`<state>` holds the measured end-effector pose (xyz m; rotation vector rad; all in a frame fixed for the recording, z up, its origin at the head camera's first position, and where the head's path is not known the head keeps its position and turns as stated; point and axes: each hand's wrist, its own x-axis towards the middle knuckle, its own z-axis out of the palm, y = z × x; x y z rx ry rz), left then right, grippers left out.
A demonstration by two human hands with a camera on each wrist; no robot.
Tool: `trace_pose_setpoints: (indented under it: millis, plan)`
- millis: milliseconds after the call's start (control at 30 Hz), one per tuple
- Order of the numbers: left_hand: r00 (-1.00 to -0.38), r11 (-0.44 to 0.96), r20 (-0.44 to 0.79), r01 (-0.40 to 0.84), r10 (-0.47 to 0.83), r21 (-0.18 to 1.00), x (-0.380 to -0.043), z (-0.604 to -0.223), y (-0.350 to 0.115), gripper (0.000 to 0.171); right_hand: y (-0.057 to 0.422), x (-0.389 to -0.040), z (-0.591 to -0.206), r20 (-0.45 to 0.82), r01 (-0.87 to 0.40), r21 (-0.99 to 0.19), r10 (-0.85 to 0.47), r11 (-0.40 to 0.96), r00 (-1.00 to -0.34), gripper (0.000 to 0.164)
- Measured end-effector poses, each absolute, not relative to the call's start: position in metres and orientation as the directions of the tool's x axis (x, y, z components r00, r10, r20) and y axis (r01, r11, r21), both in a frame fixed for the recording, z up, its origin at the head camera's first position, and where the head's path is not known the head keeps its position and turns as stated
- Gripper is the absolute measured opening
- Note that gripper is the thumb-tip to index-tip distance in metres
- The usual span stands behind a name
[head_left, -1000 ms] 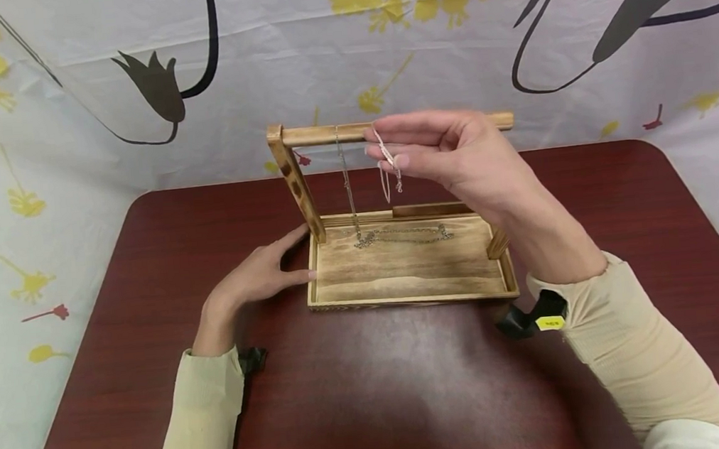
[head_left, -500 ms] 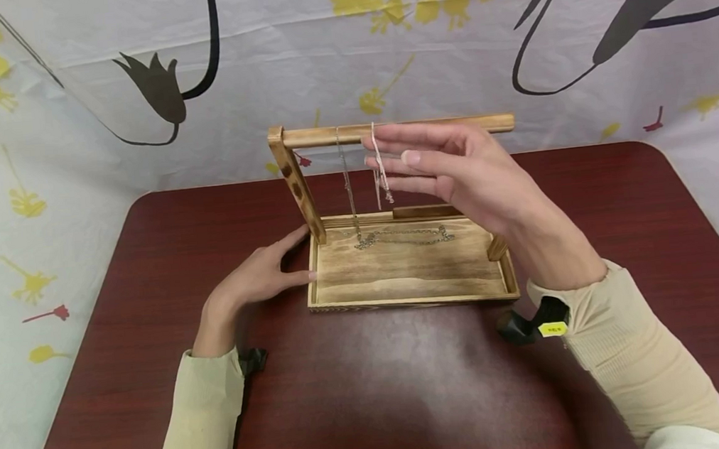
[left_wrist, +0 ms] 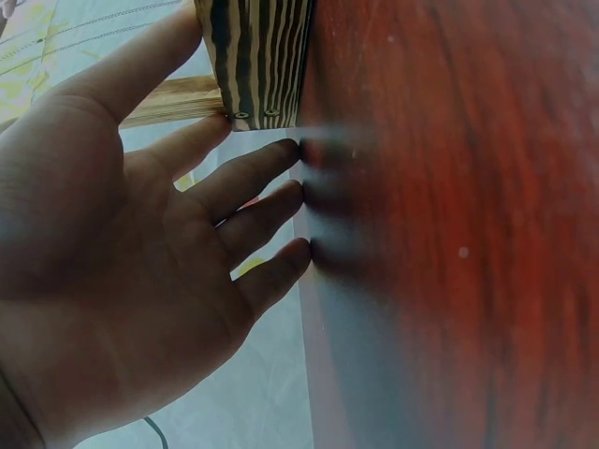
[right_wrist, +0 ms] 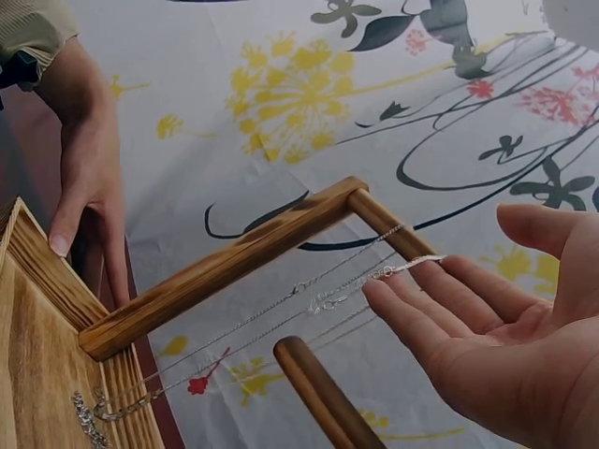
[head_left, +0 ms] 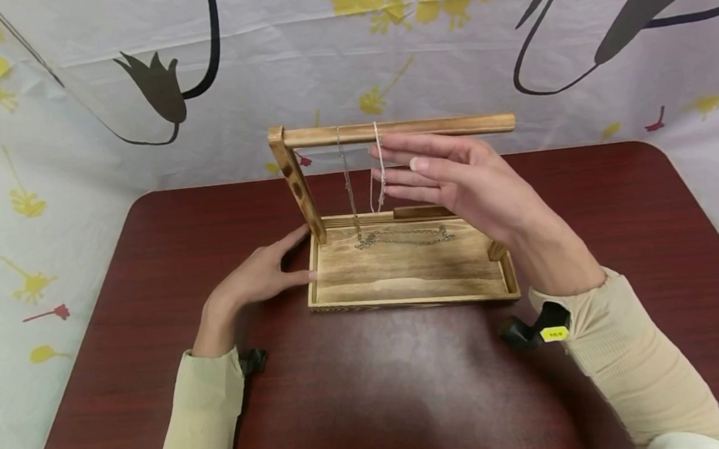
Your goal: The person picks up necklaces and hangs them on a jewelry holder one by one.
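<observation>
In the head view, a pale bracelet (head_left: pixel 380 153) is draped over the wooden bar (head_left: pixel 453 126), beside a fine chain necklace (head_left: pixel 347 176); nothing is pinched by the right hand (head_left: pixel 465 172), its fingers held straight. Should a finger be snagged, the bracelet could be pulled off. In the left wrist view, the boldly grained tray (left_wrist: pixel 257 61) is touched, ungripped, by the left hand (left_wrist: pixel 140 234), fingers spread. In the right wrist view, the bracelet's shiny strand is seen at the fingertips; actual contact cannot be told.

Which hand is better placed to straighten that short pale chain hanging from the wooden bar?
Likely the right hand: its fingers are at the short pale chain, below the wooden bar. The left hand is at the left end of the tray.
</observation>
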<state>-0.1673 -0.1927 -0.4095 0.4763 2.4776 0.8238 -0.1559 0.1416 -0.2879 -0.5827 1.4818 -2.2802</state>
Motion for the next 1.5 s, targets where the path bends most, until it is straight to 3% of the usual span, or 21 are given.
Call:
trace_pose_setpoints:
  millis: [900,1500]
  plan:
    - [-0.823,0.754,-0.332,0.166,0.461,0.635,-0.166,-0.408,-0.192,0.088,0.164,-0.15,-0.303,0.04,0.133,-0.962,-0.602,-0.24,-0.798,0.051]
    - [-0.826,0.749,-0.32,0.173,0.464,0.64,-0.166,-0.409,-0.193,0.089,0.18,-0.142,-0.307,0.13,0.066,-0.953,-0.592,-0.297,-0.795,0.047]
